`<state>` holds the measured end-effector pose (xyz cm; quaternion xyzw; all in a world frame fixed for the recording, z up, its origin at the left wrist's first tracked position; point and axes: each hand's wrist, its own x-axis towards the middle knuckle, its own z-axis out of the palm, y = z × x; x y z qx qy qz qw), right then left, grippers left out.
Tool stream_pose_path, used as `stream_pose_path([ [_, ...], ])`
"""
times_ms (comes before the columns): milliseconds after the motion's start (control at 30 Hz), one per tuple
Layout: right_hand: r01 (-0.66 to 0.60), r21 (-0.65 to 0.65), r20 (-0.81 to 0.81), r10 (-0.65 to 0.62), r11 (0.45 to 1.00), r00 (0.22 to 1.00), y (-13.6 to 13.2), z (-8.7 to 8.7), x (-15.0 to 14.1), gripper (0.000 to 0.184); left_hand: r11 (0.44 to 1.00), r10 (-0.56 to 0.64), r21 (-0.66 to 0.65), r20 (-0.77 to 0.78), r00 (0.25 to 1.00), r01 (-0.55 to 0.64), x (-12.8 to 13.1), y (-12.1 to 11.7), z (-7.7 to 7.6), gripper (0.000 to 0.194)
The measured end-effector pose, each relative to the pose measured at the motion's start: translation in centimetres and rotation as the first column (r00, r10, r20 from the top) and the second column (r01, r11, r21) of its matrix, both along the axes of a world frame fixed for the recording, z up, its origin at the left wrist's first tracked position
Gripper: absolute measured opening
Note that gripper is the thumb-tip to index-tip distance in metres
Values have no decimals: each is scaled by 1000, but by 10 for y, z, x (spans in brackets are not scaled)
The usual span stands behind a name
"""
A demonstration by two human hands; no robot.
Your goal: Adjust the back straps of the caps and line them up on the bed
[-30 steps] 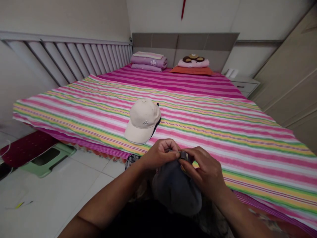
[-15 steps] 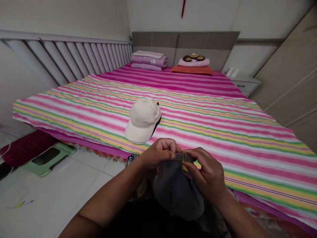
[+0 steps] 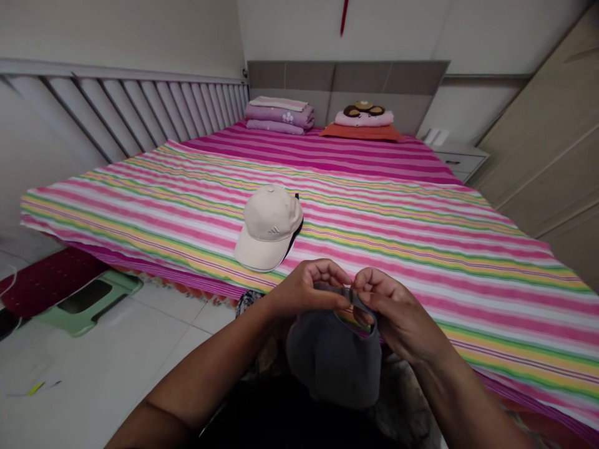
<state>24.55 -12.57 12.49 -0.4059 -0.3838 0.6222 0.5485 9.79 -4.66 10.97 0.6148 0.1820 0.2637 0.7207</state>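
A dark grey cap (image 3: 334, 362) hangs between my hands in front of my body, its back strap (image 3: 334, 289) uppermost. My left hand (image 3: 316, 287) pinches the strap from the left, thumb along its near side. With thumb and fingertips, my right hand (image 3: 393, 305) grips the strap on the other side, close to the buckle, which the fingers mostly hide. Below the strap, the cap's rear opening shows the striped cover through it. Just beyond my left hand, a cream cap (image 3: 269, 215) with a small logo rests on the bed, its brim toward me.
A striped sheet (image 3: 187, 206) covers the near part of the bed. Folded purple bedding (image 3: 281, 117) and an orange pillow (image 3: 360, 131) lie by the headboard (image 3: 304, 78). A green stool (image 3: 88, 308) stands on the floor at left; a white nightstand (image 3: 461, 159) stands at right.
My fingers have shifted along the strap toward each other, and the buckle is now mostly covered. The grey cap has turned slightly, showing its rear opening more. The cream cap stays put.
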Motion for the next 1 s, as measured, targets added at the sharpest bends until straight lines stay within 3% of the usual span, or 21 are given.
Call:
stream_pose_path([
  [33,4,-6,-11,-4,1000,1000,0,0,0,15,989,42,140,-28,999,-38,0,-1,2,37],
  [100,8,-8,13,-8,1000,1000,0,-2,0,14,913,140,394,-61,988,-105,0,-4,4,33],
  [167,25,17,59,-26,1000,998,-1,-2,0,12,833,200,536,-59,978,-138,0,-6,4,27],
  [233,46,49,77,-50,998,996,-2,-2,-1,12,815,209,560,-43,977,-150,0,-7,2,25],
  [433,34,39,-90,-30,999,996,-3,1,-4,19,849,198,497,17,980,-180,-2,-10,-5,27],
  [567,-73,-36,14,73,997,997,1,-3,9,18,912,182,374,-3,983,-167,-1,-5,1,25],
  [667,-273,-109,152,288,956,945,1,-8,26,26,969,185,168,-5,983,-182,0,3,8,26],
  [733,-327,-110,167,342,939,925,-1,-11,35,28,984,179,21,-6,984,-178,0,11,11,28],
  [800,-265,-70,120,272,962,955,-4,-12,38,29,991,80,-104,-24,996,-82,-2,19,11,31],
  [867,-138,-31,48,139,990,989,-6,-11,38,30,969,-97,-232,-44,994,85,-4,27,7,38],
  [933,-15,-19,-8,15,1000,1000,-7,-8,37,30,907,-263,-351,-43,964,232,-5,35,-1,47],
  [1000,121,-3,-26,-121,993,992,-7,-6,39,30,844,-361,-444,-53,931,302,-5,41,-13,45],
])
